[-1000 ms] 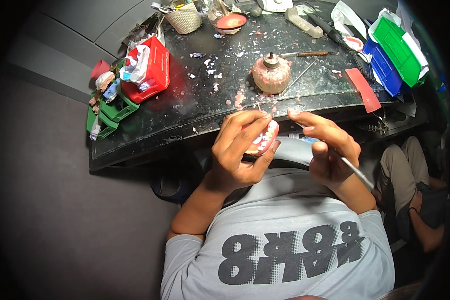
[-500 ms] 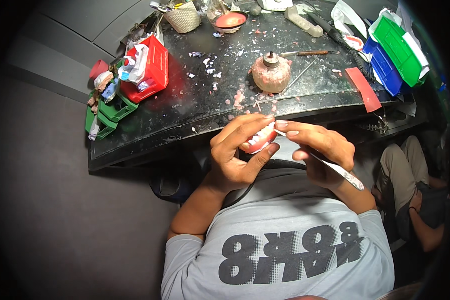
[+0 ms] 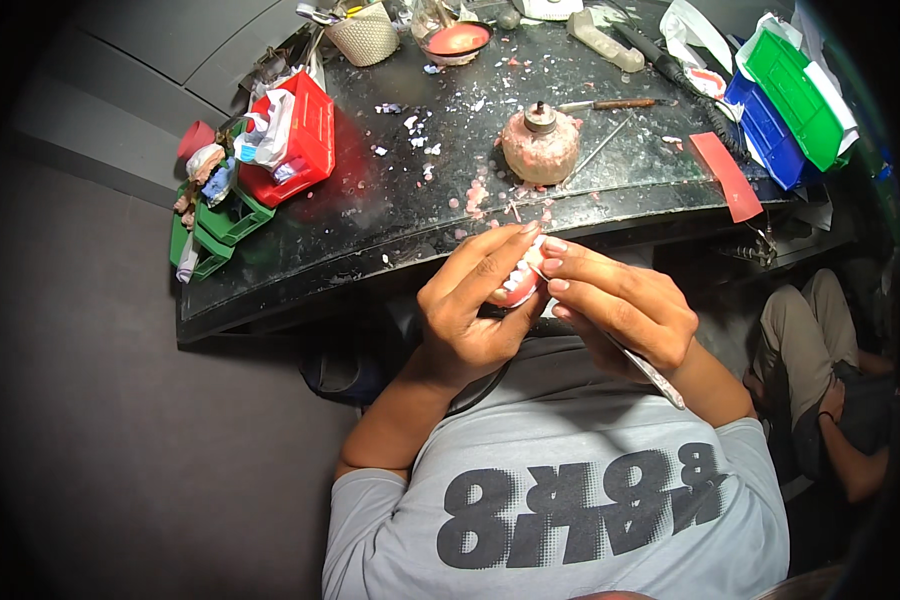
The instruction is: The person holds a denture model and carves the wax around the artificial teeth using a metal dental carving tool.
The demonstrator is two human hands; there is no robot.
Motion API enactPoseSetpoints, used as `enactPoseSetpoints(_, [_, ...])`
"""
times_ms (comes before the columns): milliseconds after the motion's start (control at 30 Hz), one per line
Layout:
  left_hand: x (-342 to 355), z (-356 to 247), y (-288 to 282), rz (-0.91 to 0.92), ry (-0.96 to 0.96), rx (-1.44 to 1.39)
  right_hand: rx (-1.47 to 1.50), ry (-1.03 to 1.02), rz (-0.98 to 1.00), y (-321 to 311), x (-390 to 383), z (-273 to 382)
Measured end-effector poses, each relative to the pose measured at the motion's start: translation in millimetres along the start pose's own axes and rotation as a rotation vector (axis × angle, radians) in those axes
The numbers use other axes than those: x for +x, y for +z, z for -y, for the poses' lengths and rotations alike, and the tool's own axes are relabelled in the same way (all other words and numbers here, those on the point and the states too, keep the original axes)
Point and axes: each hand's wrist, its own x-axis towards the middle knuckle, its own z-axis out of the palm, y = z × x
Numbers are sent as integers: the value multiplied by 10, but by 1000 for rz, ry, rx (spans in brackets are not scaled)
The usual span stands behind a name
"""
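Between the fingers of my left hand (image 3: 475, 300) is a denture (image 3: 520, 286) with white teeth set in pink wax. It is held in front of the bench's near edge. My right hand (image 3: 630, 305) grips a slim metal carving tool (image 3: 650, 375), its handle sticking out below the palm toward my shirt. The tool's thin tip meets the denture near the teeth, and the right fingertips rest close against it. Fingers of both hands hide much of the denture.
On the dark bench (image 3: 400, 185) stand a wax-spattered spirit burner (image 3: 540, 147) and a wooden-handled knife (image 3: 615, 104). A pink wax strip (image 3: 726, 178) overhangs the right edge. A red bin (image 3: 315, 135) lies left, green (image 3: 795, 105) and blue (image 3: 765, 130) bins right. Another person's legs (image 3: 805, 340) show at right.
My right hand has shifted slightly left and closer to the denture, with the tool's handle swung lower and steeper. The left hand has turned the denture a little.
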Motion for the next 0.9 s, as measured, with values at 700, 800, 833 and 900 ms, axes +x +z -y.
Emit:
enactPoseSetpoints(700, [21, 15, -30, 31, -25, -105, -30, 5, 20, -33, 1, 15])
enactPoseSetpoints(800, [27, 0, -40, 38, -56, -142, -29, -1, 21, -35, 5, 8])
enactPoseSetpoints(833, [27, -9, -43, 38, -56, -142, -28, -4, 21, -36, 8, 6])
enactPoseSetpoints(900, [22, -29, -49, 49, -149, -197, -24, -4, 15, -27, -15, -13])
